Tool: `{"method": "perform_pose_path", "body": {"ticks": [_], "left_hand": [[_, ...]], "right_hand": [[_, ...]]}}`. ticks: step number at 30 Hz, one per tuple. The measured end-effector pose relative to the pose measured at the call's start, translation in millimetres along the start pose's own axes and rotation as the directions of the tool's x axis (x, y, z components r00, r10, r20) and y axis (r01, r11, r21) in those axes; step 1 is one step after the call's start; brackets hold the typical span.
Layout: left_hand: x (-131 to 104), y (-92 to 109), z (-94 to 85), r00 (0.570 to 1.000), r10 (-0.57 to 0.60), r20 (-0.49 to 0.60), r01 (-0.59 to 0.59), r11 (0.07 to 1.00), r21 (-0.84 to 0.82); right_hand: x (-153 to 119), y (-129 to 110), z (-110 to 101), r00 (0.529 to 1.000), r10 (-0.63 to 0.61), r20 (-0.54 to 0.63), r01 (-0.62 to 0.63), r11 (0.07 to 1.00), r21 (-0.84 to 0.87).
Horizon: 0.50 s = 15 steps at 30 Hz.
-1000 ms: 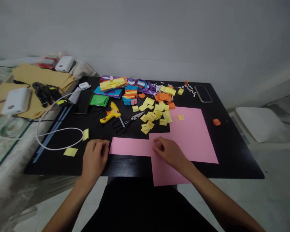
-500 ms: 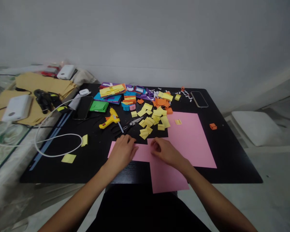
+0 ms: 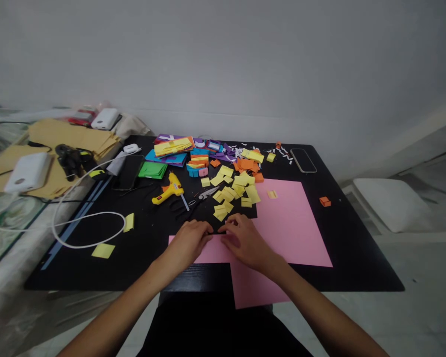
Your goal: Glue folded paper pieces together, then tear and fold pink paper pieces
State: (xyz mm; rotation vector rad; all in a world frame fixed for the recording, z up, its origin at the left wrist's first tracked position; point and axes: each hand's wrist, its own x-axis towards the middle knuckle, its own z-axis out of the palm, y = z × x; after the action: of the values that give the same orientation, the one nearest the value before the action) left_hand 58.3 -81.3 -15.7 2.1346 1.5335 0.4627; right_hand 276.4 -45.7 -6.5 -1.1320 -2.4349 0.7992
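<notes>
At the lower centre of the frame, we see a narrow pink paper strip [image 3: 212,255] lying across the black wood-grained table [image 3: 360,263], its right end meeting a larger expanse of pink paper [image 3: 297,225] that extends to the lower centre and centre right. The left hand [image 3: 191,240] lies over the strip, fingers together and loosely bent; we cannot tell whether it grips the paper. The right hand [image 3: 244,241] is half curled at the strip's upper edge, thumb and forefinger slightly parted; its hold is likewise unclear to us. Above the hands we note folded yellow paper pieces [image 3: 228,196] and, left of these, a yellow plastic glue gun [image 3: 172,187], whose small handle label we cannot read. The round mark on the white plastic box [image 3: 28,171], upper left, is also illegible.
</notes>
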Motion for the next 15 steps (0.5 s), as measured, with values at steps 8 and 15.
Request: {"method": "perform_pose_path", "body": {"ticks": [8,15], "left_hand": [[-6,15,-1.7,0.997,0.069,-0.030,-0.070,0.997,-0.038],[-13,11,-16.0,0.996,0.084,-0.033,-0.086,0.991,-0.100]], "right_hand": [[10,-8,3,0.999,-0.034,0.040,0.032,0.998,0.052],[0,8,-25,0.991,0.039,0.128,-0.071,0.963,0.258]]}}
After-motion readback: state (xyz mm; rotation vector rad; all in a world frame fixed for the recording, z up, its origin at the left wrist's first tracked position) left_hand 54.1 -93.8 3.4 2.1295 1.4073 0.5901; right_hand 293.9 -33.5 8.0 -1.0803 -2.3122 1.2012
